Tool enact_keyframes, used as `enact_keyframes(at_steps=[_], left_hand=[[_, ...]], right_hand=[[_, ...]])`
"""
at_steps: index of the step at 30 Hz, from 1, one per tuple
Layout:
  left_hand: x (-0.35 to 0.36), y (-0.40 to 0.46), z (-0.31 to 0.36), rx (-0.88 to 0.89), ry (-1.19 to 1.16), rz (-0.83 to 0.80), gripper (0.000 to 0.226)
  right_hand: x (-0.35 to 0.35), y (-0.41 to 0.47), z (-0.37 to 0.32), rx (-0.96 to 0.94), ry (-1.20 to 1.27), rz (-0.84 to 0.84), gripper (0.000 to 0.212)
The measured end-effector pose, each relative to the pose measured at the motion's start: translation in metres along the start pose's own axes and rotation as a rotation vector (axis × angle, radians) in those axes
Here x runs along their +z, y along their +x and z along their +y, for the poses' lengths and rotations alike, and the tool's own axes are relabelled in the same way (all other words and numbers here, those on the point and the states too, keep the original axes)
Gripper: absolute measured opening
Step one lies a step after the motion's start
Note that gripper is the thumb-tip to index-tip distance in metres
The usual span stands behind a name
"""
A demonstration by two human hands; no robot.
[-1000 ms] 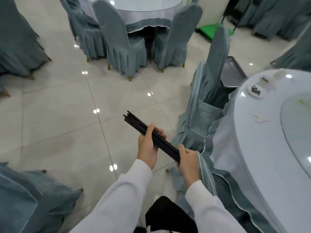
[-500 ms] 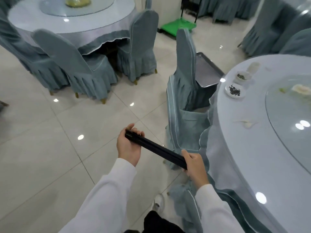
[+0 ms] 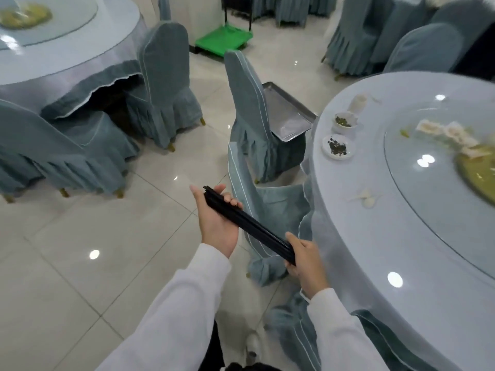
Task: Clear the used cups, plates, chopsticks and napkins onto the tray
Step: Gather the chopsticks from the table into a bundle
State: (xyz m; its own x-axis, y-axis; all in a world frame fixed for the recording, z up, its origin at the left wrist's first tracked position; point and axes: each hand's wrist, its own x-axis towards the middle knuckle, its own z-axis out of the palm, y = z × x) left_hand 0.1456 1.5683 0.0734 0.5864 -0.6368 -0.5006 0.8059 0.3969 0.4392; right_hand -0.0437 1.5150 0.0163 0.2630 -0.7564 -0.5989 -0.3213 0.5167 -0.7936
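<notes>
A bundle of black chopsticks [image 3: 247, 223] was held level in front of the person, slanting from upper left to lower right, above the tiled floor [image 3: 80, 250] and just left of the round counter [image 3: 401, 263]. The left hand [image 3: 217, 218] cradled the far end, palm up, with the fingers curled loosely over the sticks and the thumb raised free. The right hand [image 3: 305, 261] was closed round the near end, the sticks running in under the thumb. Both arms wore white sleeves [image 3: 182, 311]. On the counter, well apart from the hands, stood a small plate [image 3: 338, 146] with dark scraps, a cup [image 3: 345, 121] with green leaves just behind it, a rolled white napkin [image 3: 357, 103] farther back, and a white spoon [image 3: 367, 199] nearer the edge. A metal tray [image 3: 285, 113] rested on the seat of a covered chair [image 3: 249, 103] beside the counter, with a second covered chair [image 3: 267, 210] nearer, just beyond the chopsticks. Another dressed counter [image 3: 53, 49] with chairs stood to the left, and a green cart [image 3: 225, 38] stood by the far wall.
</notes>
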Motion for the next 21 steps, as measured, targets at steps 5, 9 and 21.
enact_keyframes(at_steps=[5, 9, 21], left_hand=[[0.035, 0.056, 0.007, -0.081, 0.167, -0.043, 0.045], [0.059, 0.096, 0.006, -0.235, 0.356, -0.100, 0.022], [0.097, 0.148, -0.040, -0.533, 0.661, -0.306, 0.016]], right_hand=[[0.033, 0.031, -0.031, 0.080, 0.181, 0.082, 0.032], [0.061, 0.049, -0.058, 0.119, 0.327, 0.114, 0.036], [0.078, 0.093, -0.092, 0.110, 0.436, 0.315, 0.037]])
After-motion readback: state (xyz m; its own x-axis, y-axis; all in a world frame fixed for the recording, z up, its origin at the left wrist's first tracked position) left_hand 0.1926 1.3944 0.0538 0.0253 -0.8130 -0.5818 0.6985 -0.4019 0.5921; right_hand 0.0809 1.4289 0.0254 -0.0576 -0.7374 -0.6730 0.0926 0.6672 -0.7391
